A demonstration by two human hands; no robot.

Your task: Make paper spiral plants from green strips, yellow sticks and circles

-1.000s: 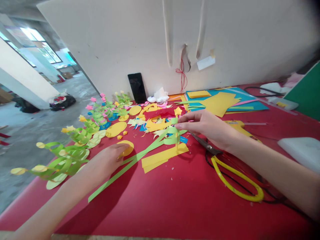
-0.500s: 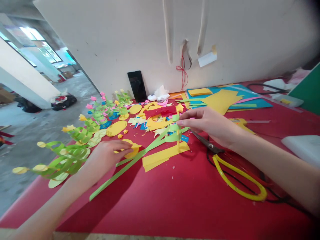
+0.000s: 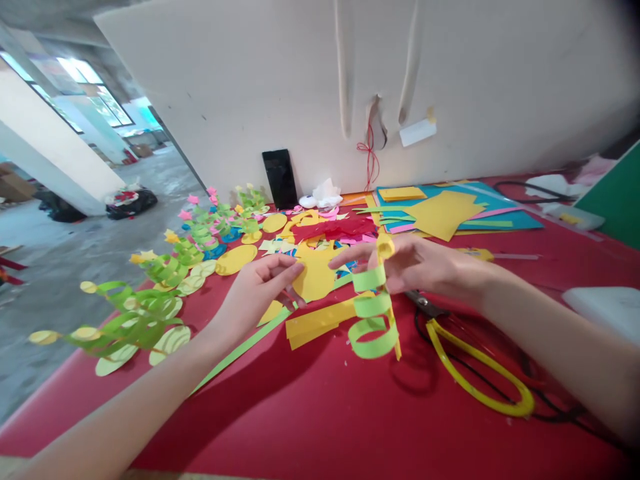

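My left hand [image 3: 273,280] pinches a yellow paper cut-out [image 3: 315,275] by its left side, just above the table. My right hand [image 3: 415,263] holds a curled paper piece [image 3: 373,307]: a thin yellow stem with a green strip spiralling round it and a small yellow shape on top. It hangs tilted, its lower end off the table. The right fingertips come close to the cut-out's right edge. Below lie yellow paper strips [image 3: 320,321] and a long green strip [image 3: 240,350]. Scissors with yellow handles [image 3: 475,370] rest under my right wrist.
Several finished curled paper plants [image 3: 135,320] stand along the left table edge. Coloured scraps [image 3: 330,230] are heaped in the middle. A phone [image 3: 280,179] leans on the white board [image 3: 225,80]. Paper sheets [image 3: 520,217] and a partly hidden yellow glue gun [image 3: 477,255] lie right.
My left hand has lifted the yellow cut-out off the table and moved right. My right hand has brought the curled paper piece nearer and tilted it. The hands are closer together.
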